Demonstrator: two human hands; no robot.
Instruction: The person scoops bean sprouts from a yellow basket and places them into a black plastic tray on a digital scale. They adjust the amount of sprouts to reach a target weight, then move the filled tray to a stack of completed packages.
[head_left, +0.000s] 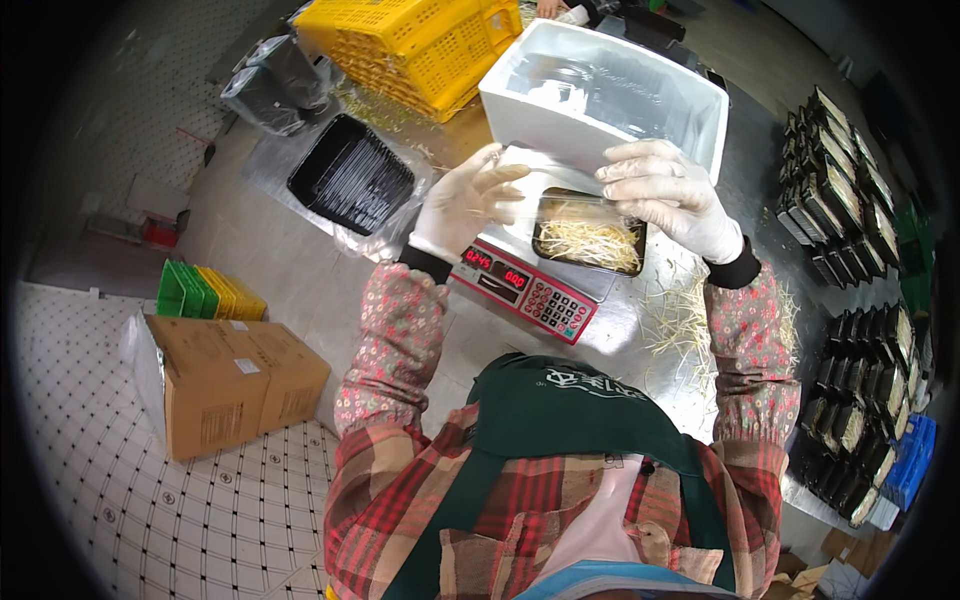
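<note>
A black plastic tray (589, 247) filled with bean sprouts rests on the platform of a red digital scale (525, 292), whose red display is lit. Over the tray's far part is a clear plastic lid (574, 208), hard to make out against the glare. My left hand (471, 196), in a white glove, holds the lid's left end, its fingers slightly blurred. At the other end, my gloved right hand (664, 191) has its fingers on the lid above the tray's right side.
A white foam box (517, 109) holding clear lids stands just beyond the scale. Stacked black trays (352, 176) lie to the left, near a yellow crate (420, 52). Loose sprouts (682, 326) litter the metal table at right. Filled trays (840, 180) are stacked farther right. Cardboard boxes (232, 382) sit lower left.
</note>
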